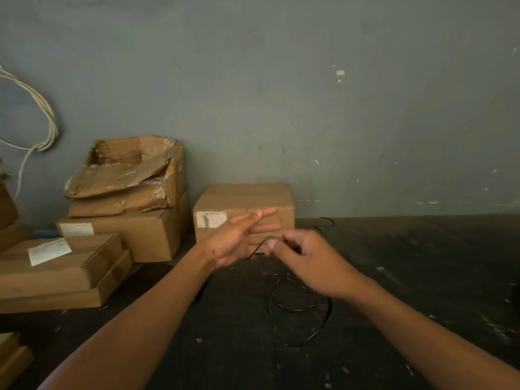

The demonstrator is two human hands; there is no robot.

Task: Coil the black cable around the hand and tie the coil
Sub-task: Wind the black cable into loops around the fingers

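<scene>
Right hand [306,263] pinches black cable [298,309] | left hand [239,237] flat | box [244,204] closed

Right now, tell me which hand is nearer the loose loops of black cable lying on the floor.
Right. The right hand hangs just above the cable loops, pinching a strand. The left hand is open, farther up and to the left, in front of the cardboard box.

head cam | forward-down | close over dark floor [422,277] | facing wall [309,94]

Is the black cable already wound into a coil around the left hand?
No: the left hand is open and bare, and most black cable lies loose on the floor.
</scene>
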